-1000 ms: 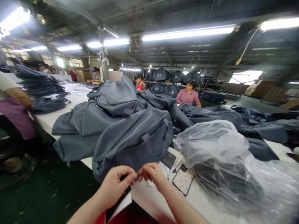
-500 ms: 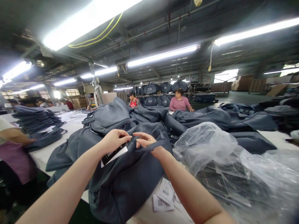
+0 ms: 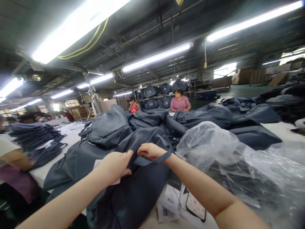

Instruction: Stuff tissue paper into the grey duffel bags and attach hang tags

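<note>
A dark blue-grey bag [image 3: 133,197] lies slumped in front of me on the white table. My left hand [image 3: 115,167] is closed on a fold of its fabric, the thumb and fingers pinching. White tag edges [image 3: 97,163] stick out behind that hand, mostly covered by it. My right hand [image 3: 151,151] is curled at the upper part of the same bag, close to the left hand. What its bent fingertips hold is hidden. The bag's strap [image 3: 154,159] passes across my right wrist in a loop.
Clear plastic bags with dark tags [image 3: 214,152] lie on the right. White printed tags [image 3: 169,203] and a phone [image 3: 196,206] rest near my right forearm. More bags [image 3: 107,124] are heaped beyond. One person [image 3: 180,101] is across the table; another's arm [image 3: 17,159] shows left.
My hands, fingertips almost together before, now sit slightly apart on the bag. The left hand has turned over and covers most of the tag. The phone has come into view.
</note>
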{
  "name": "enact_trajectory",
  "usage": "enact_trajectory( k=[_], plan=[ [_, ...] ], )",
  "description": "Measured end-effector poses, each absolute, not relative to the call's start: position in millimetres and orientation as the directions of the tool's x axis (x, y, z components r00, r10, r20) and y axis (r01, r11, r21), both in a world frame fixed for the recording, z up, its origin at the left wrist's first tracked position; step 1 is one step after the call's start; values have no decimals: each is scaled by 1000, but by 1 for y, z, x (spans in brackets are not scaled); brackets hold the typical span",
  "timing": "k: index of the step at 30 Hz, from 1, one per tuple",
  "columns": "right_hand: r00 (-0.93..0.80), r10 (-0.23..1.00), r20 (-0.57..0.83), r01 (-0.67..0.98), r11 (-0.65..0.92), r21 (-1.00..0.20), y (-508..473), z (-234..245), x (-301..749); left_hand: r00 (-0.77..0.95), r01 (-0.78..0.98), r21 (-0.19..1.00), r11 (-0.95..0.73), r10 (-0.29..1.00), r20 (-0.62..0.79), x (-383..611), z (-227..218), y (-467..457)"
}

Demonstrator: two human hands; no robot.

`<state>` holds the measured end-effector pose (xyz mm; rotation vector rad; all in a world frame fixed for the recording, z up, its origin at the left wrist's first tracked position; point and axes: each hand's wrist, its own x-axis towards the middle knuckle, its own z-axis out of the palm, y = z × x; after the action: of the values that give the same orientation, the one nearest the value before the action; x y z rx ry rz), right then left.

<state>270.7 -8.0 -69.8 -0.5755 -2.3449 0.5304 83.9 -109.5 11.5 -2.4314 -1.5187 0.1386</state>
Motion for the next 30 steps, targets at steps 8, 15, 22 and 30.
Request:
enact_trajectory(
  k=[8, 15, 22, 30],
  plan=[
    [-741, 434, 512, 473, 879, -62, -6, -85, 274, 326, 945, -43, -324, 928, 178, 106, -15, -82],
    [-385, 624, 681, 269, 781, -564, -69, -122, 266, 149, 966, 166, -198, 952, 269, 67, -20, -54],
    [-281, 828, 485, -477, 318, -819, -82, -128, 237, 169, 934, 265, -238, 951, 260, 62, -32, -48],
    [-707, 608, 362, -312, 191, -931, -124, -146, 230, -16, 896, 426, -127, 948, 316, 59, -44, -39]
  ],
)
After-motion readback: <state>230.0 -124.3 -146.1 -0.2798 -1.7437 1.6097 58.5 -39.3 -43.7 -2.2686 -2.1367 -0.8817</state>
